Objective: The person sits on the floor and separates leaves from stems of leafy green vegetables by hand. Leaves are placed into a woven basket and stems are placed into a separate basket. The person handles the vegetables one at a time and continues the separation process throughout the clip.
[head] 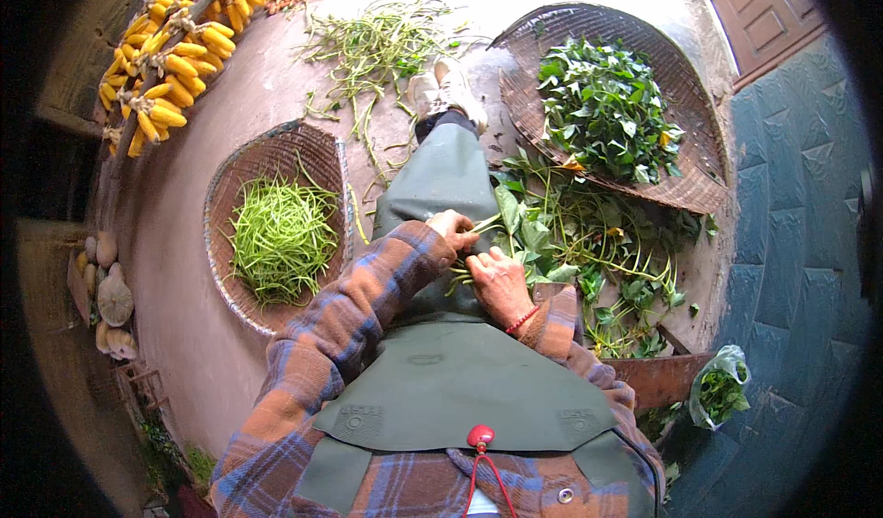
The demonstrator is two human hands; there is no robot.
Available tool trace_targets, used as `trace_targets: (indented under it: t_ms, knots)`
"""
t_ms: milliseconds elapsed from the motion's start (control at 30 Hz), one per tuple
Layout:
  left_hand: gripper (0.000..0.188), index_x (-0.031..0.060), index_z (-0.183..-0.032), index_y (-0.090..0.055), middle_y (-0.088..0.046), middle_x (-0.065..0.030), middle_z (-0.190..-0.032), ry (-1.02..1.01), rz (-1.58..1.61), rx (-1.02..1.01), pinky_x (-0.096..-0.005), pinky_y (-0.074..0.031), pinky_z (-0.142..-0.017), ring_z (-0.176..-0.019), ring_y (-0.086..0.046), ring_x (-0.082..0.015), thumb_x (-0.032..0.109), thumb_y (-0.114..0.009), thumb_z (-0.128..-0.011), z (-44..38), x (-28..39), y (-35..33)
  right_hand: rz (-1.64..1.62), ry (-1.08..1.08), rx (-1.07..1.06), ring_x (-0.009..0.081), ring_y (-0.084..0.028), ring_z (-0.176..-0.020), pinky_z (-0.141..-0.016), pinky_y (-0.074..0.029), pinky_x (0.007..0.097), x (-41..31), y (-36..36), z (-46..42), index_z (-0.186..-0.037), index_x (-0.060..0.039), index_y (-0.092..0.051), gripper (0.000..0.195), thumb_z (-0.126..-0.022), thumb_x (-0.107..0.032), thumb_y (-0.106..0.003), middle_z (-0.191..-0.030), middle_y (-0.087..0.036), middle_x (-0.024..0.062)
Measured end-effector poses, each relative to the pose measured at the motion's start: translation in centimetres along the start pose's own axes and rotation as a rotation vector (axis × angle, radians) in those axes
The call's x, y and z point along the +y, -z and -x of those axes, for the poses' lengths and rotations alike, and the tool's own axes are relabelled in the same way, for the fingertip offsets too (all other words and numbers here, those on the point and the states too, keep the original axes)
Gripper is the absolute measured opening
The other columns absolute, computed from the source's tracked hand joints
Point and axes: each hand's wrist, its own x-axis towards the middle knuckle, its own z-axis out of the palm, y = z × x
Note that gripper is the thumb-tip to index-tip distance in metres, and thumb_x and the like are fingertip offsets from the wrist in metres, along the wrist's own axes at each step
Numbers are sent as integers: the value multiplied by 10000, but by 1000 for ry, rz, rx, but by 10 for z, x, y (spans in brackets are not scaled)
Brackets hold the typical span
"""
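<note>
Over my lap, covered by a dark green waterproof apron [462, 380], both hands are closed on leafy green stems [487, 224]. My left hand [452, 229] pinches a stem between thumb and fingers. Just below and to its right is my right hand [498, 283], with a red bead bracelet at the wrist; stem ends stick out between the two hands. Large green leaves [534, 235] lie beside my right hand. To the left, a woven basket [224, 173] holds a heap of thin green stems [283, 238]. At the upper right, a round woven tray [697, 125] carries picked green leaves [603, 107].
Leafy vines [621, 263] spread over the floor at right, by a wooden board [655, 378] and a plastic bag of greens [721, 388]. Loose stalks [379, 42] lie beyond my shoes [448, 90]. Corn cobs [172, 69] hang at upper left, above several pumpkins [115, 300].
</note>
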Motion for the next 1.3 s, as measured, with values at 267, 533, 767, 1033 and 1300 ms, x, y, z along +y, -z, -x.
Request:
trace_targets:
  t_ms: [267, 533, 767, 1033, 1300]
  knots:
    - [323, -17, -1217, -597, -545, 18, -743, -168, 1339, 222, -261, -454, -617, -637, -503, -90, 188, -578, -968, 15, -26, 44, -151, 73, 31, 258, -567, -744, -595, -490, 382, -14, -1, 19, -740, -75, -517, 74, -736, -81, -591, -686, -556, 70]
    - [312, 32, -1267, -540, -482, -7, -780, -98, 1619, 397, -291, -371, -631, -641, -376, -132, 173, -517, -990, 38, -24, 55, -219, 48, 26, 254, -578, -741, -574, -493, 381, -23, 17, 39, -736, -76, -510, 75, -745, -83, -584, -687, -560, 64]
    - [364, -2, -1326, -485, -414, 12, -749, -127, 1615, 371, -227, -319, -571, -611, -321, -86, 164, -487, -1002, 58, -14, 59, -261, 9, 64, 271, -562, -715, -574, -478, 393, -19, 27, 50, -781, -65, -555, 88, -713, -51, -610, -693, -564, 72]
    - [367, -51, -1289, -519, -397, 43, -673, -401, 1379, -10, -190, -246, -469, -543, -294, -50, 185, -492, -1009, 94, 26, 43, -323, 113, 150, 298, -582, -765, -651, -482, 393, -2, 8, 33, -952, -55, -606, 243, -716, 4, -606, -796, -603, 86]
    - [341, -29, -1170, -599, -394, 48, -645, -341, 1193, -95, -212, -285, -502, -543, -313, -50, 255, -493, -1014, 141, 50, 17, -45, 356, 159, 232, -579, -736, -642, -481, 360, 27, -28, -4, -863, -78, -530, 84, -786, -97, -554, -757, -482, 68]
